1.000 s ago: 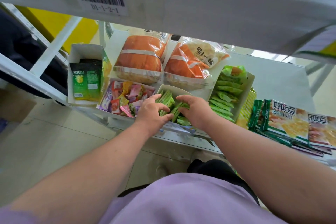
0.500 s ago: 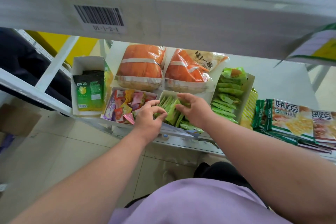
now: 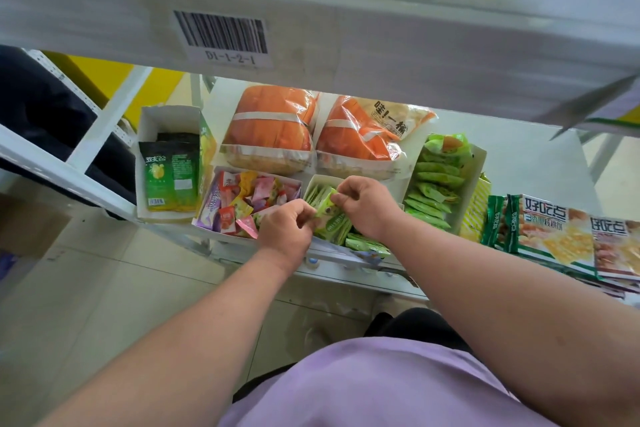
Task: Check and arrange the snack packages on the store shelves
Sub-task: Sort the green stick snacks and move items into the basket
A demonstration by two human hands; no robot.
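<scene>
Lifted green packet (image 3: pixel 329 215), seemingly two-handed.

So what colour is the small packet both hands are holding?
Light green packet, pinched by left hand and right hand; head view.

Both bare forearms reach up from the lower frame corners to meet at frame centre, left hand (image 3: pixel 285 230) knuckles-up with fingers curled in a pinch, right hand (image 3: pixel 365 206) just right of it, thumb and forefinger pinched, wrists nearly level and slightly apart.
</scene>
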